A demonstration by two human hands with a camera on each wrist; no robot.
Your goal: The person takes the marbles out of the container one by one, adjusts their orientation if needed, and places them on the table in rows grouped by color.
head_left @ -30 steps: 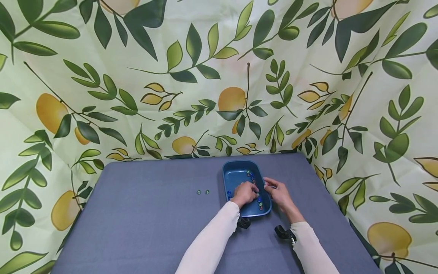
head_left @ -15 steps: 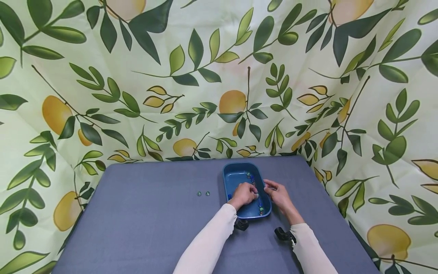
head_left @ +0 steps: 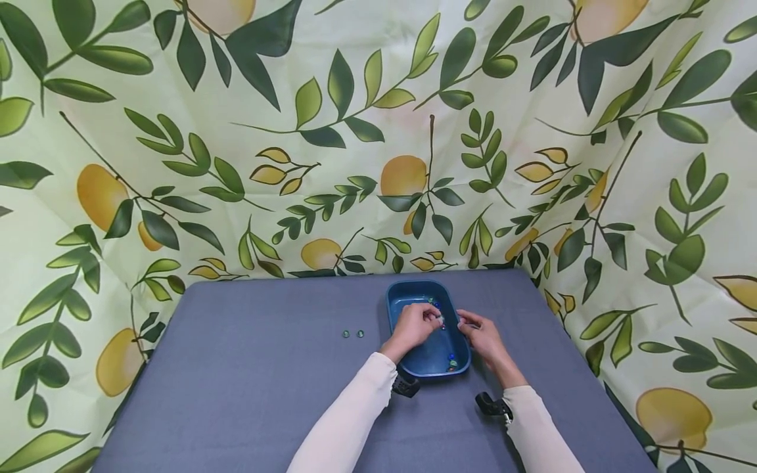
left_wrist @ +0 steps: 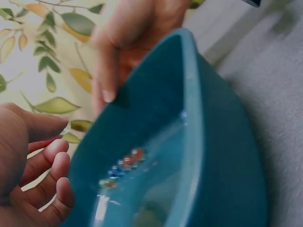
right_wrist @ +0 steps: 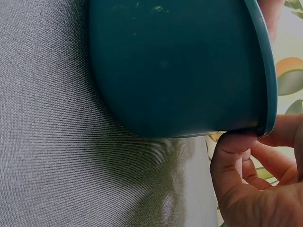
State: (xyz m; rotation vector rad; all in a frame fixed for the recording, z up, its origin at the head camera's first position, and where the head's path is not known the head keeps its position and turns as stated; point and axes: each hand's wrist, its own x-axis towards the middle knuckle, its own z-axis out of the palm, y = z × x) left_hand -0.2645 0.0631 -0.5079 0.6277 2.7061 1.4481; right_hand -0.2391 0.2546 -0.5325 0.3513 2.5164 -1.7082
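My left hand point(head_left: 412, 326) is over the blue plastic tub point(head_left: 427, 362), pinching a clear glass marble point(left_wrist: 66, 128) between thumb and forefinger. In the left wrist view the other fingers of that hand point(left_wrist: 35, 163) curl loosely below. The tub's right rim is pinched by my right hand point(head_left: 485, 336), thumb on the outer wall in the right wrist view. Inside the tub, a row of several marbles point(left_wrist: 127, 163), red, blue and green, lies along one side. More marbles point(head_left: 452, 362) lie by its near right corner.
Two green marbles point(head_left: 353, 334) sit side by side on the grey cloth-covered table point(head_left: 254, 381), left of the tub. A leaf-and-fruit patterned curtain point(head_left: 355, 151) encloses the table at the back and sides.
My left hand has risen from the tub's floor and moved slightly away and leftward, with the clear marble between its fingertips. The right hand keeps its grip on the rim.
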